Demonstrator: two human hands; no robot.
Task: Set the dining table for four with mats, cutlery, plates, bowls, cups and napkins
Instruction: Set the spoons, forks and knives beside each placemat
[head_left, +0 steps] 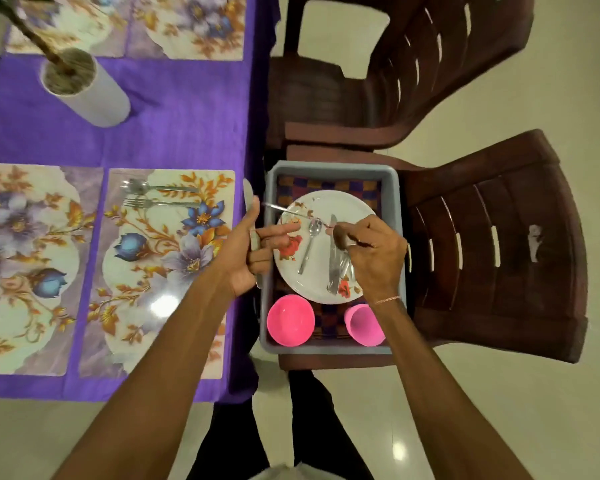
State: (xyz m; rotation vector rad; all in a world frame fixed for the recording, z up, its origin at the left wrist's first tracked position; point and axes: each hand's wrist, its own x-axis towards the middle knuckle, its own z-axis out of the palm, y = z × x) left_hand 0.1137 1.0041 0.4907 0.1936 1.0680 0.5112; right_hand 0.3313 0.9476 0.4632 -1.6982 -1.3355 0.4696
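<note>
step: cutlery laying, I judge | my right hand [371, 254] pinched on a thin utensil [288, 211], held above plate [321, 289] in tub [394, 188] | left hand [246, 247] clamped round knife [254, 239] | next: carry both to mat [174, 278] left of that hand, beside fork [153, 203] and spoon [142, 187]

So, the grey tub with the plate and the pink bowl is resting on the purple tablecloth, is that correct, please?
Not quite. The grey tub, with the plate and the pink bowl in it, rests on the seat of a brown chair beside the table, not on the purple tablecloth. The head view shows this.
</note>
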